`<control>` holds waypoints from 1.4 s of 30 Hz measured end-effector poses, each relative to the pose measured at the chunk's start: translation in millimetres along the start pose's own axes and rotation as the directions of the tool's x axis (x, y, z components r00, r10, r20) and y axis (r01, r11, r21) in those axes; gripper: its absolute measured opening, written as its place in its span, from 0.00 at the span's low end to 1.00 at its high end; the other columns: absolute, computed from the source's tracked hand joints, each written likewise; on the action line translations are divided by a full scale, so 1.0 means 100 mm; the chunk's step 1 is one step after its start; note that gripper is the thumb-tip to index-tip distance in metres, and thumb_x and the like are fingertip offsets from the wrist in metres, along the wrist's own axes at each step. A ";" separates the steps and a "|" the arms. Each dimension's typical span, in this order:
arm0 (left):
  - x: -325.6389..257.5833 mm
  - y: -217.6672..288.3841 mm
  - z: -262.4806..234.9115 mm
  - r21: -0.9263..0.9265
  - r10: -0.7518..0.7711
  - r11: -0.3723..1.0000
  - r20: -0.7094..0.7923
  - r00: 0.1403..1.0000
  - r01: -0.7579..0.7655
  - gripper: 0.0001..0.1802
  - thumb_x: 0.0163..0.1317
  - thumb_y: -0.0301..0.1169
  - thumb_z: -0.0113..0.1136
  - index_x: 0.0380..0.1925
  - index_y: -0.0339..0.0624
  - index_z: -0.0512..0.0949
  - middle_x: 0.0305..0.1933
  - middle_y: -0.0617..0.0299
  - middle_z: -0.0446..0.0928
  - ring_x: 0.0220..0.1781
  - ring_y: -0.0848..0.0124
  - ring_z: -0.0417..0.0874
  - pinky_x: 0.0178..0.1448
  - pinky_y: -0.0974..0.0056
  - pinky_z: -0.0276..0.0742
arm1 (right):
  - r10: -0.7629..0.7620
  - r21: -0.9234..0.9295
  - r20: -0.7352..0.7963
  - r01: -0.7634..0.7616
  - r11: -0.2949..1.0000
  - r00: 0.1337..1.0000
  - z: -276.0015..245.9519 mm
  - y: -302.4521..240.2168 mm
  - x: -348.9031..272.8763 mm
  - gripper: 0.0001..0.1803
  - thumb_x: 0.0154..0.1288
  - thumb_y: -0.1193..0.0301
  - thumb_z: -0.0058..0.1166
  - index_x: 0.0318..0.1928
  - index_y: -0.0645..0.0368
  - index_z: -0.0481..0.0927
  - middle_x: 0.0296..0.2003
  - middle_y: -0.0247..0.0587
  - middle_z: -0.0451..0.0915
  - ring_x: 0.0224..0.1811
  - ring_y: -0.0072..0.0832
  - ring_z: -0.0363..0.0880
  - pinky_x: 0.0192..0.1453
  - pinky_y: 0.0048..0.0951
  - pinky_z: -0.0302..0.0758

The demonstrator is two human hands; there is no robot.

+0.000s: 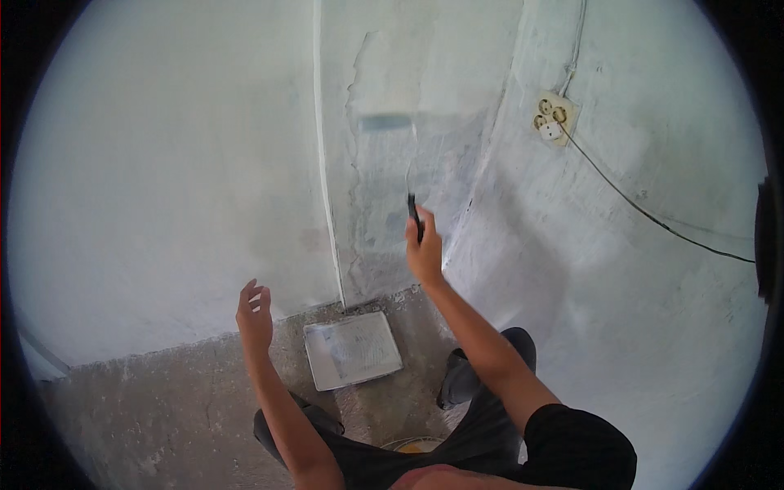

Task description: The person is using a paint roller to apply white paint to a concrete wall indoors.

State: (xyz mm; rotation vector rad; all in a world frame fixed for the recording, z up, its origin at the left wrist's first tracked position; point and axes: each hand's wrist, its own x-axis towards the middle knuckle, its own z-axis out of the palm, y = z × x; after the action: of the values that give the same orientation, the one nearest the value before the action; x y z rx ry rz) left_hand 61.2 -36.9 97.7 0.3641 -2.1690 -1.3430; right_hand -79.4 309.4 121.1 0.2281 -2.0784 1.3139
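R hand (425, 249) grips roller (387, 122) by its black handle (413, 214), up at wall (388, 73); L hand (256, 322) empty, loosely curled. Roller's prob. light, stiff-framed, soft-headed, slick if wet; handle's best hold.

the slim-handled paint roller (387, 122) has a black grip and a blurred blue-grey cylinder. streaks of grey and white mottle the off-white, shallow rectangular tray (359, 375). cloudy darker-grey patches mark the pale grey-white plaster wall (180, 204), crossed by a bright white narrow strip (321, 106). pale specks dot the brownish-grey concrete floor (163, 408). the boxy socket block (557, 114) is cream, the thin cable (625, 196) dark, the short fabric sleeve (580, 445) plain black.
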 end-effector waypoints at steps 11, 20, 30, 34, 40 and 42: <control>0.03 0.02 -0.05 0.025 -0.029 0.999 -0.022 0.999 0.030 0.24 0.74 0.42 0.59 0.65 0.42 0.75 0.56 0.53 0.83 0.55 0.57 0.84 0.55 0.53 0.81 | 0.094 -0.074 0.172 -0.082 0.994 0.981 0.16 1.31 -1.76 0.21 0.80 0.60 0.48 0.64 0.59 0.71 0.48 0.58 0.84 0.50 0.57 0.84 0.52 0.48 0.79; 0.01 0.04 0.01 0.047 -0.027 0.999 -0.001 1.000 0.027 0.26 0.75 0.45 0.58 0.65 0.43 0.75 0.57 0.52 0.83 0.54 0.58 0.84 0.57 0.52 0.80 | 0.293 -0.194 0.179 -0.259 0.946 0.939 0.10 1.43 -2.04 0.21 0.78 0.58 0.52 0.63 0.56 0.74 0.33 0.51 0.84 0.33 0.48 0.84 0.40 0.44 0.77; -0.03 0.03 -0.06 0.065 -0.040 0.997 -0.006 0.999 0.040 0.25 0.74 0.42 0.59 0.65 0.43 0.75 0.55 0.54 0.84 0.54 0.57 0.84 0.55 0.52 0.81 | 0.303 -0.139 0.068 -0.291 0.947 0.951 -0.16 1.78 -1.80 0.19 0.76 0.60 0.54 0.60 0.56 0.77 0.27 0.41 0.80 0.27 0.29 0.78 0.37 0.34 0.75; -0.03 0.07 -0.07 0.060 -0.030 0.998 -0.003 1.000 0.030 0.25 0.74 0.43 0.59 0.65 0.43 0.75 0.55 0.54 0.84 0.53 0.57 0.84 0.55 0.52 0.81 | 0.234 -0.070 0.052 -0.231 0.971 0.971 -0.26 1.63 -1.48 0.19 0.78 0.62 0.54 0.61 0.59 0.77 0.26 0.36 0.78 0.27 0.23 0.75 0.36 0.29 0.73; 0.07 -0.42 0.15 -0.065 0.027 0.998 0.025 0.999 -0.025 0.22 0.75 0.37 0.59 0.64 0.41 0.75 0.54 0.54 0.83 0.52 0.61 0.85 0.55 0.58 0.82 | 0.254 0.096 0.124 -0.267 0.959 0.959 -0.27 1.79 -0.86 0.23 0.78 0.65 0.51 0.67 0.64 0.72 0.35 0.47 0.83 0.39 0.31 0.83 0.44 0.35 0.77; 0.17 -0.61 0.26 0.003 0.284 0.958 0.100 0.953 -0.286 0.14 0.69 0.25 0.56 0.53 0.39 0.80 0.52 0.55 0.83 0.52 0.64 0.85 0.57 0.61 0.82 | 0.224 0.025 0.159 -0.231 0.973 0.962 -0.29 1.96 -0.84 0.24 0.79 0.64 0.47 0.67 0.64 0.73 0.45 0.49 0.80 0.49 0.33 0.79 0.51 0.37 0.76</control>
State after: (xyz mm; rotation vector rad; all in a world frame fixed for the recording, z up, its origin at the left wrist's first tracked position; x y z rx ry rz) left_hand 28.8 -54.4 40.1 -0.0128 -2.2141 -1.2011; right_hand -94.3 412.2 -68.1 0.1146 -2.2621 1.5206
